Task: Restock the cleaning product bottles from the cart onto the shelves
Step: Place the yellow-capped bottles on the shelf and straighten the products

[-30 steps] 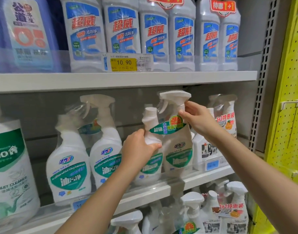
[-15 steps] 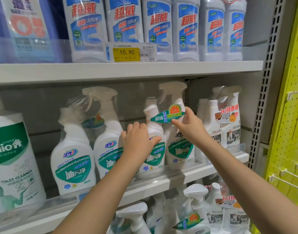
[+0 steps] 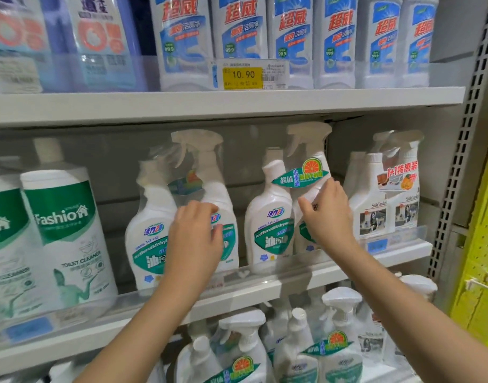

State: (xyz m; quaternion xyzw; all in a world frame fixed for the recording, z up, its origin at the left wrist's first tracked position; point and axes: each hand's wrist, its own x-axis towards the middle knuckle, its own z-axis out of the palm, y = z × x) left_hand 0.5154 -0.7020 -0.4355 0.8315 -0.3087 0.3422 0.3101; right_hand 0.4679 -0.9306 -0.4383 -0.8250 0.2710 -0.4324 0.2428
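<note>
Two plastic-wrapped twin packs of white spray cleaner stand on the middle shelf (image 3: 265, 286). My right hand (image 3: 327, 219) holds the right twin pack (image 3: 270, 217) at its trigger bottle, thumb and fingers just under the green and orange tag (image 3: 301, 174). My left hand (image 3: 194, 239) is on the left twin pack (image 3: 150, 230), its fingers curled against the trigger bottle's body, hiding part of the label. Both packs stand upright behind the clear shelf lip.
Large Fashion toilet cleaner bottles (image 3: 63, 230) stand at the left, and orange-tagged twin packs (image 3: 389, 194) at the right. Blue-labelled bottles and a 10.90 price tag (image 3: 243, 76) fill the upper shelf. More spray packs (image 3: 337, 344) sit below. A yellow pegboard (image 3: 480, 244) borders the right.
The right twin pack has come down to stand on the shelf. My left hand left it and moved left onto the other pack. My right hand slid down the trigger bottle.
</note>
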